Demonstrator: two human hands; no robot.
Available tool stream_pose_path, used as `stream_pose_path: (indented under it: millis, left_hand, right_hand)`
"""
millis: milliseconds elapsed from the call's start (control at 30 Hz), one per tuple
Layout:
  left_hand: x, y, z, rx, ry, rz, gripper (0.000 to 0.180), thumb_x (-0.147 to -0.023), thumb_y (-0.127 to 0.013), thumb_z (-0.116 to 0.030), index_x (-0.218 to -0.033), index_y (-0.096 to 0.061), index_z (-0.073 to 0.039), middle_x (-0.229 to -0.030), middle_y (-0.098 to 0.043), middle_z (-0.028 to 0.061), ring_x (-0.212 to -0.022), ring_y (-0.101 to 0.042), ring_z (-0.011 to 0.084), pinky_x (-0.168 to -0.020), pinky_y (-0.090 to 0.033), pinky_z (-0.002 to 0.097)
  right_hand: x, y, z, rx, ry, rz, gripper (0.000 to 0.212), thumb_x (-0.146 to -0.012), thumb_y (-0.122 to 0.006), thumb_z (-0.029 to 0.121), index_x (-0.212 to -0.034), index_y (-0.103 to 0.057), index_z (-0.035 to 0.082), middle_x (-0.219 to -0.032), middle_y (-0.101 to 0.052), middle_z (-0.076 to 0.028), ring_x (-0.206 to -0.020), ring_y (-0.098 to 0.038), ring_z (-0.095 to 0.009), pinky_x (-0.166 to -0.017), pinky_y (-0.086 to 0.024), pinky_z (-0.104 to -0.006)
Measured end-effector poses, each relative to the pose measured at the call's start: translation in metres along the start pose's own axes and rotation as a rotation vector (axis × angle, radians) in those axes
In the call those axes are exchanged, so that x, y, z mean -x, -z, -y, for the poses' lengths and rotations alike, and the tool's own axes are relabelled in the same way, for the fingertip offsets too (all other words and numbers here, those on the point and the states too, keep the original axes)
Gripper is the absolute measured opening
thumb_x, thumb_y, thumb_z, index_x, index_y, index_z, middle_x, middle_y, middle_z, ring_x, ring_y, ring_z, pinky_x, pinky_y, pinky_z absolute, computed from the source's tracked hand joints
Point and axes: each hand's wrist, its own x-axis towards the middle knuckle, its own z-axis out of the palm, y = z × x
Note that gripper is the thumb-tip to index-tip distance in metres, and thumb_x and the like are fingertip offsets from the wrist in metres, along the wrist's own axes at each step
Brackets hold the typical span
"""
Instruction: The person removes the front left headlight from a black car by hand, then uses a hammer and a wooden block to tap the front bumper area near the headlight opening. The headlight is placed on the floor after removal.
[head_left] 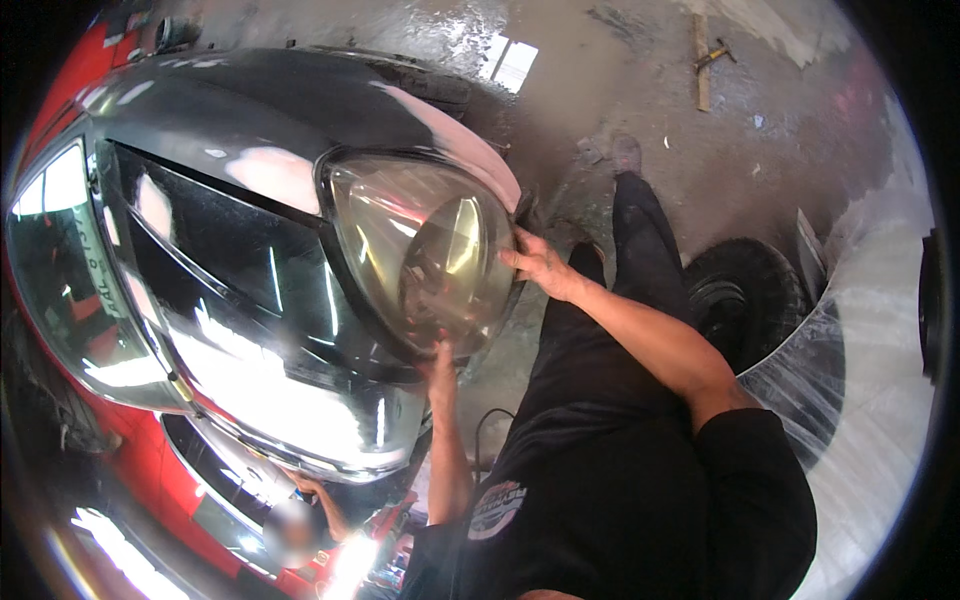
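Observation:
A large, rounded headlight with a clear, slightly yellowed lens sits at the front corner of a dark car. My left hand grips its lower edge; some of those fingers are hidden by the lens rim. On the side nearest me, my right hand holds the rim, its thumb on the lens and its other fingers around the edge. The headlight lies at its opening between the fender and the black hood. Whether it is fastened there I cannot tell. Pale pink patches mark the fender.
Behind my legs a black tyre lies beside a vehicle under clear plastic sheeting. A hammer rests across a wooden strip on the wet grey floor. Past the car, another person's arm reaches toward its far side.

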Motion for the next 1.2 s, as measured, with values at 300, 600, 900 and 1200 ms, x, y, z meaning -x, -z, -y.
stream_pose_path:
  millis: [300,600,900,1200]
  left_hand:
    - [0.001,0.002,0.001,-0.026,0.088,0.021,0.059,-0.094,-0.079,-0.034,-0.139,-0.056,-0.004,-0.134,-0.061,0.0089,-0.123,-0.056,0.0220,-0.112,-0.041,0.0411]
    - [0.000,0.013,0.013,-0.034,0.168,0.062,0.051,-0.091,-0.083,-0.034,-0.128,-0.064,-0.005,-0.128,-0.063,0.0067,-0.118,-0.058,0.0206,-0.110,-0.042,0.0389]
    - [0.001,0.008,0.005,0.010,0.110,0.052,0.060,-0.091,-0.082,-0.034,-0.137,-0.058,-0.003,-0.135,-0.060,0.0084,-0.123,-0.056,0.0215,-0.113,-0.040,0.0403]
    - [0.004,0.008,-0.013,-0.114,0.237,0.099,0.059,-0.096,-0.076,-0.036,-0.139,-0.060,0.001,-0.144,-0.058,0.0124,-0.131,-0.053,0.0258,-0.117,-0.036,0.0437]
  right_hand:
    - [0.001,0.000,0.003,-0.032,0.001,-0.017,0.084,-0.094,-0.075,0.047,-0.156,-0.043,0.001,-0.142,-0.059,-0.015,-0.128,-0.058,-0.027,-0.095,-0.054,-0.0439]
    - [-0.001,0.006,0.000,-0.002,-0.030,0.012,0.084,-0.096,-0.073,0.040,-0.161,-0.035,0.002,-0.147,-0.054,-0.011,-0.128,-0.056,-0.024,-0.097,-0.056,-0.0396]
    - [-0.004,0.003,-0.010,-0.065,-0.019,-0.075,0.081,-0.094,-0.076,0.040,-0.156,-0.044,-0.001,-0.141,-0.060,-0.014,-0.123,-0.061,-0.026,-0.095,-0.056,-0.0407]
    - [0.005,-0.006,0.006,-0.004,0.017,-0.080,0.080,-0.095,-0.075,0.043,-0.154,-0.047,-0.003,-0.136,-0.065,-0.010,-0.119,-0.060,-0.020,-0.098,-0.053,-0.0378]
